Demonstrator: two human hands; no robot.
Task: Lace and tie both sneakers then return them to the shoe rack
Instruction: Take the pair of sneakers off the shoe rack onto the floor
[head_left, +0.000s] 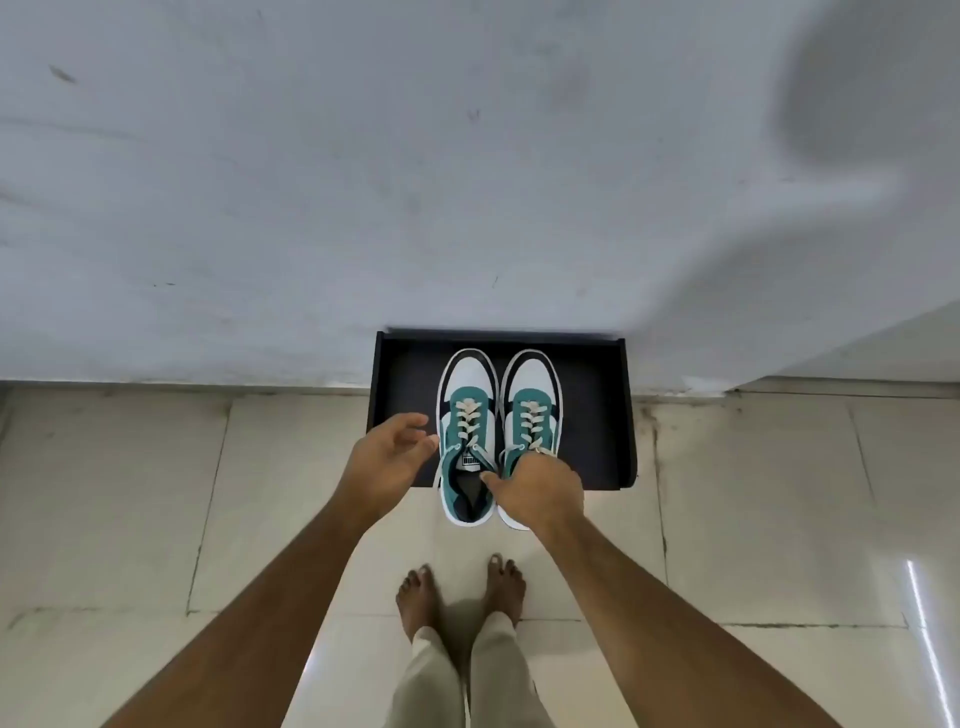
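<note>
View from above, looking down past two bare forearms at a pair of sneakers on a black shoe rack (582, 415) that stands against a pale grey wall (363, 182); the rack's top shelf is a dark flat panel with raised side edges, and it sits in the middle of the scene, far from the person's feet.

The two sneakers stand side by side, just touching, toes pointing away towards the wall; both are white, teal and dark navy with cream laces crossed up the front; the left sneaker (466, 415) shows its open collar, dark insole and a white tongue label; the right sneaker (531, 405) has its heel end covered by a hand; both heels overhang the near edge of the rack.

The right hand (540, 491) rests on the rear of the right sneaker, palm down, its fingers (491, 479) curled over the collar where the two shoes meet; whether they pinch the shoe or only press on it cannot be told; the left hand (387, 457) hovers just left of the left sneaker, palm turned inward, fingers loosely spread and holding nothing, the fingertips close to the shoe's side.

Below, near the viewer, two bare feet (462, 597) stand on a cream tiled floor (130, 493), with light-coloured trouser legs (467, 680) above them.
</note>
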